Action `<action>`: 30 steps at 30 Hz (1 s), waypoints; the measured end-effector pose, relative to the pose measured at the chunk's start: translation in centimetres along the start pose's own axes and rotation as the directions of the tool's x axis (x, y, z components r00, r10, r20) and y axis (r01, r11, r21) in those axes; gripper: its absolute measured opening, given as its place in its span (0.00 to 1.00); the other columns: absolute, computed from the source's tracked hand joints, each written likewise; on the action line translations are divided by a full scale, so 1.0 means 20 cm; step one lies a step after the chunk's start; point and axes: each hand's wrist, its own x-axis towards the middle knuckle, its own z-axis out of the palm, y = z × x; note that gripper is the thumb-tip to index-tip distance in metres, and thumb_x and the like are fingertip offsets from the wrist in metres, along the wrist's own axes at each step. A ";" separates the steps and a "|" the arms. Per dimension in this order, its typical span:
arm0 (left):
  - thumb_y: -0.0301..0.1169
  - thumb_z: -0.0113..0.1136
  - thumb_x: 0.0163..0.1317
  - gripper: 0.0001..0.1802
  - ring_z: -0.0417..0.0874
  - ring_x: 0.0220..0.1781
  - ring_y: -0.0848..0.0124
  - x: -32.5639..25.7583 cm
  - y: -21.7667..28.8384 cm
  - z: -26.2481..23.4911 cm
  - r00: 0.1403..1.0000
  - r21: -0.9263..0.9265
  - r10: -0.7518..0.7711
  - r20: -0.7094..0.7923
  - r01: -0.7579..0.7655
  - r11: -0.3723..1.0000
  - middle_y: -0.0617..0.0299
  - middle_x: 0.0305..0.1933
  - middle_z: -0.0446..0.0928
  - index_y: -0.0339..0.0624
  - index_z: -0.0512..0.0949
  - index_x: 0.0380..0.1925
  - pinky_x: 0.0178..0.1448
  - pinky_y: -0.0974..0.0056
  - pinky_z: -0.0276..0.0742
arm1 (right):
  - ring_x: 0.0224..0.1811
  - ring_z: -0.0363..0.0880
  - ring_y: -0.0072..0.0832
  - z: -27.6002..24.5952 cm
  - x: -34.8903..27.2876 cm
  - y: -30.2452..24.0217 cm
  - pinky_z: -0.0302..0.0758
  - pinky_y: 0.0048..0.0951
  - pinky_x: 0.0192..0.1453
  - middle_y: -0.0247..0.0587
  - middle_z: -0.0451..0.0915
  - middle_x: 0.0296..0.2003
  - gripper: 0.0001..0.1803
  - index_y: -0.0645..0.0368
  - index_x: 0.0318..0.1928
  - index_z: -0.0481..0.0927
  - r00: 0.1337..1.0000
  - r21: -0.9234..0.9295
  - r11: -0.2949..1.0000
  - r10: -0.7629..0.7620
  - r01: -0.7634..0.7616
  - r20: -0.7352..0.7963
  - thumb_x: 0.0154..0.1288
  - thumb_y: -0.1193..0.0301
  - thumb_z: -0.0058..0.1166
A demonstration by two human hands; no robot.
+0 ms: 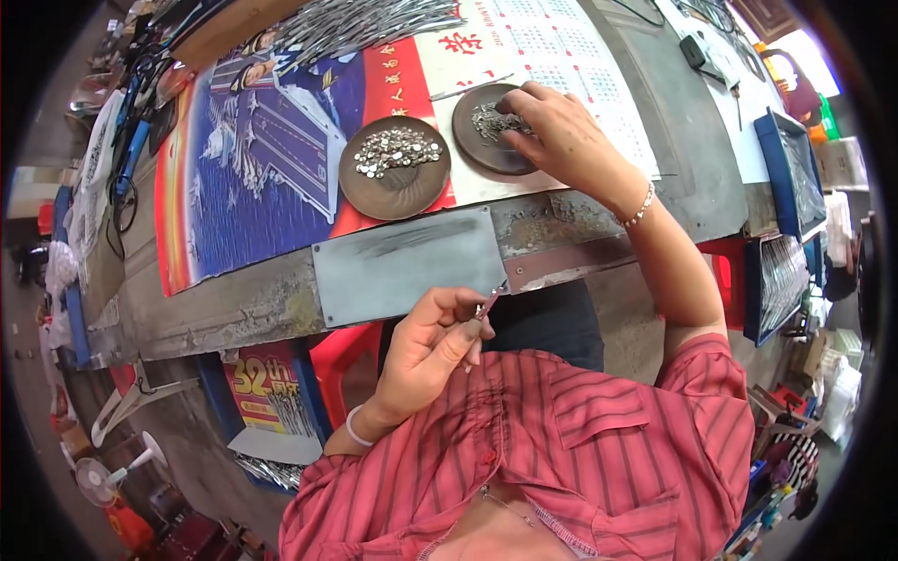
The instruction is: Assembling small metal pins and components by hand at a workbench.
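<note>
Head view: the left hand (438, 348) is pinching a slender metal piece (491, 300) between thumb and fingertips, its far end sticking out past them near the corner of a grey plate (402, 271), which is lying just beyond those fingers. The right hand (566, 133) is reaching into a dark dish (486, 158), fingers bending over small metal bits (487, 122); whether they are grasping any, I cannot tell. Left of these fingers, a second dish (400, 194) is holding shiny round pieces (398, 150)

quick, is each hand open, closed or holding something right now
Left hand: closed, pinching a slim metal piece.
Right hand: at the right brown dish of small metal pieces; grip cannot be told.
</note>
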 end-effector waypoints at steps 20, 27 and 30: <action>0.28 0.46 0.67 0.05 0.67 0.21 0.71 0.08 -0.01 -0.01 0.980 0.190 -0.082 -0.182 0.117 0.975 0.60 0.28 0.70 0.42 0.66 0.41 0.23 0.70 0.66 | 0.29 0.80 0.45 0.16 0.12 0.10 0.75 0.42 0.31 0.50 0.79 0.23 0.09 0.63 0.23 0.80 0.994 0.120 0.993 0.009 0.005 -0.112 0.38 0.70 0.57; 0.34 0.50 0.67 0.06 0.74 0.27 0.67 0.24 0.02 0.02 0.973 0.297 -0.230 0.021 0.214 0.931 0.59 0.28 0.74 0.46 0.66 0.33 0.28 0.65 0.72 | 0.31 0.77 0.50 0.11 0.14 0.20 0.73 0.45 0.36 0.52 0.77 0.23 0.09 0.64 0.24 0.77 0.993 0.208 0.977 0.061 -0.040 -0.097 0.41 0.71 0.57; 0.39 0.50 0.66 0.11 0.77 0.35 0.64 0.36 -0.06 -0.20 0.862 -0.045 -0.487 0.140 0.496 0.867 0.57 0.34 0.77 0.44 0.74 0.36 0.41 0.61 0.75 | 0.32 0.77 0.50 0.06 0.15 0.18 0.73 0.45 0.37 0.53 0.77 0.23 0.09 0.64 0.25 0.77 0.989 0.230 0.973 0.066 -0.035 -0.129 0.42 0.71 0.57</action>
